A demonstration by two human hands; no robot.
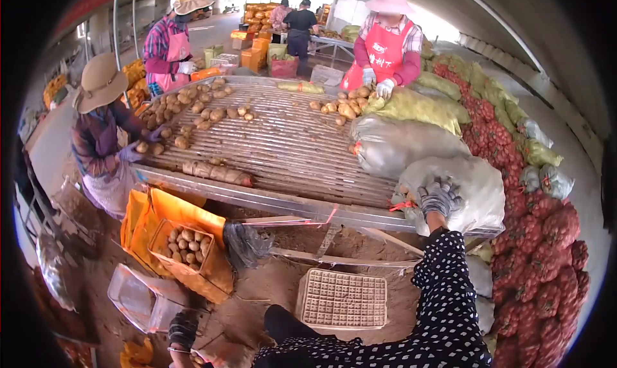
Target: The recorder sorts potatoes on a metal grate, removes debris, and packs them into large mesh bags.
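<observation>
My right hand [438, 198], in a grey glove, lies on top of a stuffed whitish sack [475, 187], fingers apart. Red ties [402, 205] mark the sack's end, at the near right corner of a slatted metal sorting table [299, 146]. My left hand [183, 329], in a dark glove with a bracelet at the wrist, is low in the picture, close to a translucent plastic crate [144, 298]. Its fingers are unclear, so I cannot tell whether it grips anything. A second whitish sack [409, 144] and a yellow-green sack [417, 108] lie farther along the table.
Loose potatoes [168, 105] lie at the table's left, and others [347, 107] before a co-worker in a pink hat. Two more co-workers stand on the left. An orange-wrapped crate [193, 271] holds potatoes. An upturned crate [343, 298] sits below; red mesh sacks [530, 252] line the right.
</observation>
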